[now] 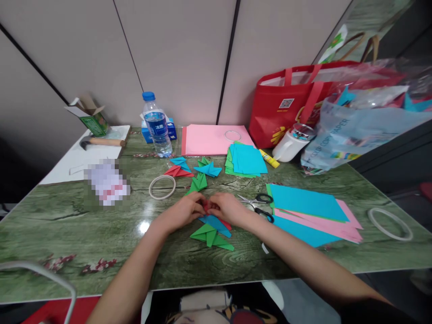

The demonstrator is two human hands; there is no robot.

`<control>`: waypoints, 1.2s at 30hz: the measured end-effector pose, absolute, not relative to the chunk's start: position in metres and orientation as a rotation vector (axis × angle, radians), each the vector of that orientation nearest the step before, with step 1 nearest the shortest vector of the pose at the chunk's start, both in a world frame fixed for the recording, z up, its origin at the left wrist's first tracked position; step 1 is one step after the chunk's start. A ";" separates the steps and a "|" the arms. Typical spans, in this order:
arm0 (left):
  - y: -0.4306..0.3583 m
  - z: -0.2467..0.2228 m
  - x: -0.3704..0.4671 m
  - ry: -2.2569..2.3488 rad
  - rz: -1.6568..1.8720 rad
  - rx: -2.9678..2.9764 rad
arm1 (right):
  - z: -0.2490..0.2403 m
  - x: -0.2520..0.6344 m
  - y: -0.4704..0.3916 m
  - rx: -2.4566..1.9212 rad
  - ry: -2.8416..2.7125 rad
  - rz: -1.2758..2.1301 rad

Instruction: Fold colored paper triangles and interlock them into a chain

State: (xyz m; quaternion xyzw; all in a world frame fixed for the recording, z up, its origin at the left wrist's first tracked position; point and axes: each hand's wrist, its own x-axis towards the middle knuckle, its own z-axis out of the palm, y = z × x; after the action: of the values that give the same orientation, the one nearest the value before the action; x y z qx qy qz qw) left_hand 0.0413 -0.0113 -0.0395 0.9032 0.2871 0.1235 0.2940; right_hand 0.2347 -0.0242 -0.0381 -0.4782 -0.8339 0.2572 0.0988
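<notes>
My left hand (pixel 189 208) and my right hand (pixel 225 208) meet at the middle of the table, fingers pinched on a small red folded paper piece (pixel 206 206) that they partly hide. Just under the hands lies a blue folded paper piece (pixel 218 224), with a bit of red showing beside it. Closer to me is a green folded paper piece (pixel 211 236). Beyond the hands sit more folded pieces: a green one (pixel 198 182), a blue one (pixel 208 169) and a red one (pixel 178 171). Scissors (pixel 258 204) with black handles rest right of my right hand.
A tape roll (pixel 162 187) lies left of the folded pieces. Cut blue and green squares (pixel 248 159), a glue stick (pixel 269 158) and coloured sheets (pixel 307 204) are to the right. A water bottle (pixel 157 126), a hammer (pixel 101 141), a white mug (pixel 290 144) and a red bag (pixel 273 108) stand farther back.
</notes>
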 end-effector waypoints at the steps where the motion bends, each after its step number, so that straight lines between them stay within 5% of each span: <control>1: -0.011 -0.040 0.041 0.763 0.331 2.403 | -0.037 0.234 -0.024 -1.429 -2.493 0.743; 36: 0.006 -0.054 0.042 0.887 0.526 2.518 | -0.050 0.225 -0.008 -1.473 -2.609 0.291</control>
State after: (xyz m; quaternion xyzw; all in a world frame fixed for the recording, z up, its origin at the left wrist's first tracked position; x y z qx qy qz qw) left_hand 0.0421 0.0057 -0.0537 0.9049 0.3188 0.1891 0.2090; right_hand 0.2250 -0.0081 -0.0504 -0.4882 -0.8649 0.0965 0.0658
